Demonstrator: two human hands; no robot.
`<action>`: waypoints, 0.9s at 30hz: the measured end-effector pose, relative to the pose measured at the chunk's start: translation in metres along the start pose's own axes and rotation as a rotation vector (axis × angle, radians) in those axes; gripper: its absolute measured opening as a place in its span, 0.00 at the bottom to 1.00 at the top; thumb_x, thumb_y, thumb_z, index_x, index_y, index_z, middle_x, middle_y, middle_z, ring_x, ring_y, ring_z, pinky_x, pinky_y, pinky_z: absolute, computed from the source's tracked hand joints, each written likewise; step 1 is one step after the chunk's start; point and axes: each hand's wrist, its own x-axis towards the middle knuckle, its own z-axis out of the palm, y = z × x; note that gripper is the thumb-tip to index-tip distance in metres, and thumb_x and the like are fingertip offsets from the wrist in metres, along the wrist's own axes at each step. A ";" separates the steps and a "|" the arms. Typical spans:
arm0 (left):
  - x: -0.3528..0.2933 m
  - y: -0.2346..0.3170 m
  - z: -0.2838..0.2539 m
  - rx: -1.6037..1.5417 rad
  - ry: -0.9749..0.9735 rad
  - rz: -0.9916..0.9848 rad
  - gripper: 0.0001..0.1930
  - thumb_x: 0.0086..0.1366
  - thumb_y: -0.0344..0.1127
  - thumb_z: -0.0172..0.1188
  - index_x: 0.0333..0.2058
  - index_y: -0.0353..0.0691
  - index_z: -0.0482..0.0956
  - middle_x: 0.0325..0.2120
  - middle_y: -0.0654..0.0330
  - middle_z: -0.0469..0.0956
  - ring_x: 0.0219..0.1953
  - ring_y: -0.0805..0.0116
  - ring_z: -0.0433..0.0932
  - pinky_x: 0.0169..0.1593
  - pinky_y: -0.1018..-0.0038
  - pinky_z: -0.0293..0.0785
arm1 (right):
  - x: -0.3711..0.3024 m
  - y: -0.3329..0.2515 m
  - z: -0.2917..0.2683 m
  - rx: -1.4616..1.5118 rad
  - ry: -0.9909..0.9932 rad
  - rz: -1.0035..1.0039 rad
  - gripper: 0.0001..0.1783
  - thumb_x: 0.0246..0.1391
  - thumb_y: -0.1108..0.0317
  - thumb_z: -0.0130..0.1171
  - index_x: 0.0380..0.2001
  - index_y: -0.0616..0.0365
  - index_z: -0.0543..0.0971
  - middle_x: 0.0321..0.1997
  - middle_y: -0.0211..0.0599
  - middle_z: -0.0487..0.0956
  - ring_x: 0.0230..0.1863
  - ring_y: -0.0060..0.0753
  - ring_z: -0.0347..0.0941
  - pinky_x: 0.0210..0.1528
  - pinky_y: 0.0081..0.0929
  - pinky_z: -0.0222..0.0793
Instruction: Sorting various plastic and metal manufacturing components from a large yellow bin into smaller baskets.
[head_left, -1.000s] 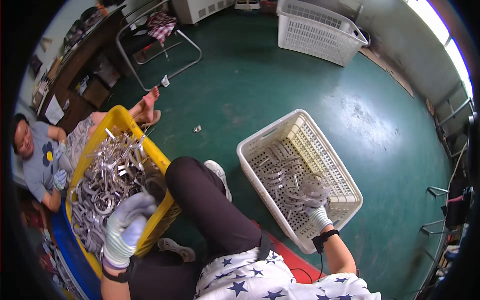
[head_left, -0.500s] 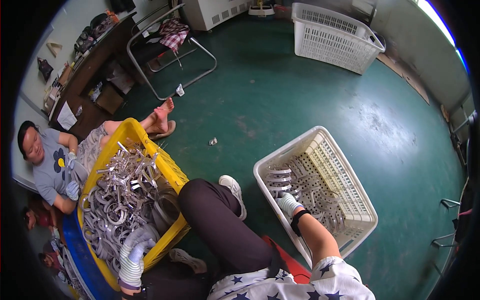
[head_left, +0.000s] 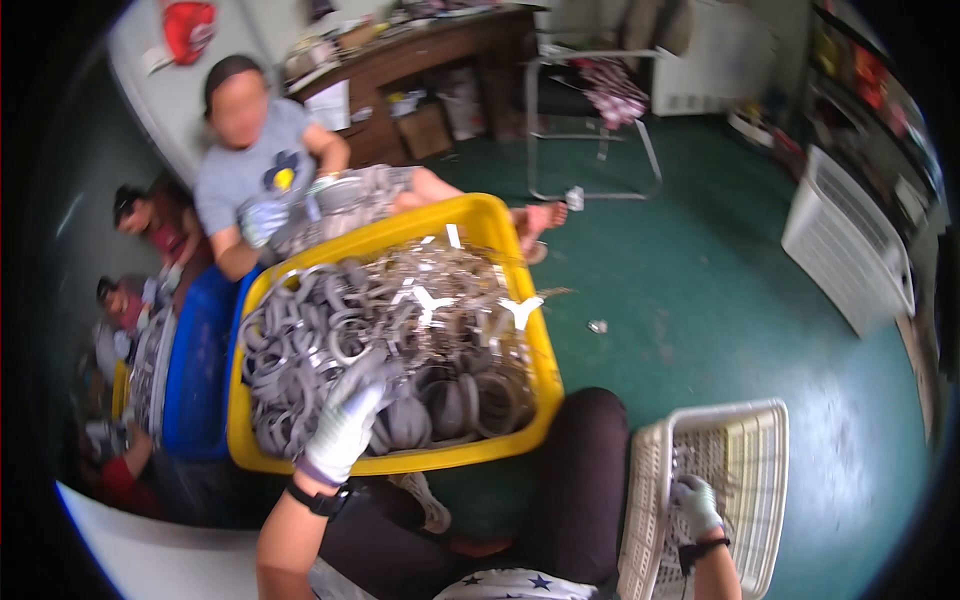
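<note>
My left hand [head_left: 350, 415], in a whitish glove, reaches over the near side of a yellow basket [head_left: 400, 463]. Its fingers are stretched out over grey metal rings [head_left: 349, 336], blurred, with nothing visible held. Thin shiny metal pieces [head_left: 440, 280] fill the far right of that basket, and wider rings [head_left: 500, 402] lie at its near right. Gloved too, my right hand [head_left: 697, 503] is down inside a white perforated basket [head_left: 775, 490] at the lower right. Its fingers point down among blurred metal parts, so its grip is hidden.
Beyond the yellow basket a co-worker in a grey shirt [head_left: 215, 190] sits with gloved hands. A blue container [head_left: 200, 370] adjoins it on the left. Another white basket [head_left: 850, 245], a chair [head_left: 594, 192] and a wooden desk [head_left: 500, 45] stand farther off.
The view has swung left, so both baskets appear farther right. My left hand has moved farther in over the rings. My right hand stays inside the white basket.
</note>
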 end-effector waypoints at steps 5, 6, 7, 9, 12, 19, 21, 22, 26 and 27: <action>0.026 0.007 -0.064 -0.436 0.166 0.153 0.23 0.68 0.38 0.57 0.59 0.38 0.69 0.50 0.56 0.78 0.48 0.63 0.80 0.56 0.63 0.76 | -0.091 -0.227 0.076 0.049 0.279 -0.654 0.17 0.61 0.78 0.50 0.53 0.61 0.75 0.49 0.34 0.76 0.43 0.22 0.71 0.46 0.21 0.70; 0.031 0.007 -0.068 -0.528 0.166 0.170 0.22 0.68 0.37 0.58 0.58 0.38 0.70 0.48 0.56 0.78 0.47 0.59 0.80 0.57 0.65 0.76 | -0.113 -0.267 0.100 0.005 0.195 -0.664 0.18 0.60 0.79 0.49 0.53 0.61 0.74 0.48 0.35 0.77 0.42 0.23 0.72 0.46 0.21 0.70; 0.032 0.006 -0.077 -0.541 0.167 0.188 0.22 0.68 0.37 0.58 0.58 0.38 0.70 0.48 0.56 0.78 0.47 0.59 0.80 0.57 0.65 0.76 | -0.130 -0.302 0.128 -0.034 0.103 -0.674 0.18 0.60 0.79 0.49 0.54 0.61 0.74 0.48 0.36 0.78 0.41 0.23 0.72 0.45 0.21 0.71; 0.032 -0.006 -0.100 -0.651 0.176 0.196 0.20 0.67 0.36 0.58 0.56 0.39 0.72 0.47 0.58 0.78 0.47 0.62 0.80 0.56 0.65 0.76 | -0.157 -0.358 0.199 -0.217 -0.154 -0.812 0.17 0.54 0.81 0.53 0.49 0.63 0.77 0.45 0.39 0.80 0.40 0.30 0.77 0.44 0.24 0.73; 0.023 -0.031 -0.137 -0.660 0.365 0.177 0.15 0.65 0.36 0.61 0.50 0.44 0.77 0.43 0.61 0.81 0.42 0.63 0.80 0.53 0.64 0.77 | -0.149 -0.409 0.329 -0.431 -0.529 -1.187 0.14 0.52 0.76 0.61 0.43 0.63 0.79 0.41 0.46 0.80 0.38 0.45 0.79 0.40 0.32 0.74; 0.035 -0.037 -0.143 -0.745 0.363 0.172 0.09 0.65 0.31 0.61 0.44 0.43 0.78 0.40 0.58 0.82 0.40 0.63 0.82 0.48 0.65 0.81 | 0.027 -0.407 0.522 -1.806 -0.442 -1.099 0.22 0.60 0.53 0.49 0.54 0.47 0.77 0.62 0.43 0.72 0.63 0.58 0.67 0.55 0.55 0.71; 0.019 -0.044 -0.162 -0.785 0.316 0.160 0.17 0.64 0.31 0.62 0.50 0.38 0.73 0.42 0.58 0.78 0.43 0.63 0.80 0.50 0.68 0.81 | -0.022 -0.413 0.549 -1.906 -0.339 -1.051 0.21 0.59 0.55 0.49 0.52 0.49 0.78 0.57 0.43 0.76 0.57 0.51 0.74 0.54 0.47 0.73; 0.020 -0.037 -0.156 -0.795 0.330 0.142 0.15 0.65 0.30 0.62 0.49 0.38 0.74 0.41 0.58 0.79 0.43 0.63 0.80 0.50 0.68 0.80 | -0.012 -0.416 0.548 -1.926 -0.325 -1.054 0.21 0.59 0.55 0.49 0.52 0.49 0.78 0.57 0.43 0.76 0.57 0.51 0.74 0.54 0.47 0.73; 0.008 -0.019 -0.153 -0.760 0.323 0.165 0.14 0.65 0.29 0.61 0.50 0.37 0.75 0.40 0.59 0.79 0.42 0.64 0.80 0.50 0.68 0.80 | -0.006 -0.441 0.518 -1.454 -0.459 -1.068 0.15 0.59 0.63 0.52 0.42 0.58 0.83 0.34 0.39 0.85 0.38 0.37 0.81 0.45 0.31 0.75; 0.011 -0.023 -0.154 -0.771 0.328 0.163 0.14 0.65 0.29 0.61 0.50 0.37 0.75 0.40 0.59 0.79 0.42 0.64 0.80 0.50 0.68 0.80 | -0.010 -0.449 0.509 -1.222 -0.547 -0.973 0.13 0.58 0.66 0.55 0.42 0.59 0.84 0.33 0.37 0.85 0.36 0.31 0.80 0.42 0.28 0.75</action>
